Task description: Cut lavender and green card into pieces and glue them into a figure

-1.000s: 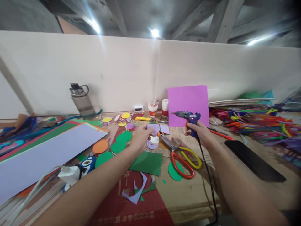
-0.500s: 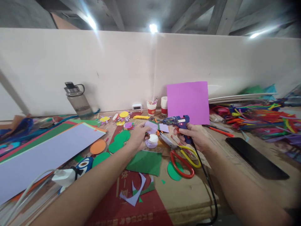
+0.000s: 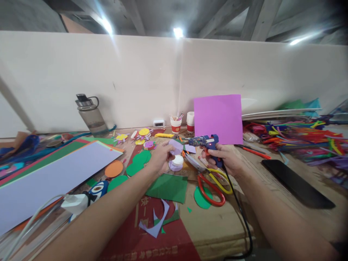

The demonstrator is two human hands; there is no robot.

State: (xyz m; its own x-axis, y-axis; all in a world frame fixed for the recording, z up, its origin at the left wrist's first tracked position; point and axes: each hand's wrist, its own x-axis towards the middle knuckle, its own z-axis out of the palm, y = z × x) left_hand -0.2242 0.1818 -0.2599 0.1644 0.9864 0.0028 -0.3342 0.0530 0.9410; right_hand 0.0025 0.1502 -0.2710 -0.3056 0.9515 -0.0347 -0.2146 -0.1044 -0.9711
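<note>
Pinched in my left hand is a lilac paper disc, held up over the table. A blue hot glue gun is gripped in my right hand; its nozzle points left toward the disc and a small red light glows on its body. Just below the disc lies a round white piece on top of lilac discs. Scissors with one red and one yellow handle rest below the glue gun, partly over a green paper disc.
Green discs, an orange disc and coloured sheets lie to the left, near a water bottle. A purple sheet leans on the wall. A phone and pipe cleaners are on the right.
Almost nothing differs. The whole view has shifted slightly, while both hands keep the same hold on the lilac disc and the glue gun.
</note>
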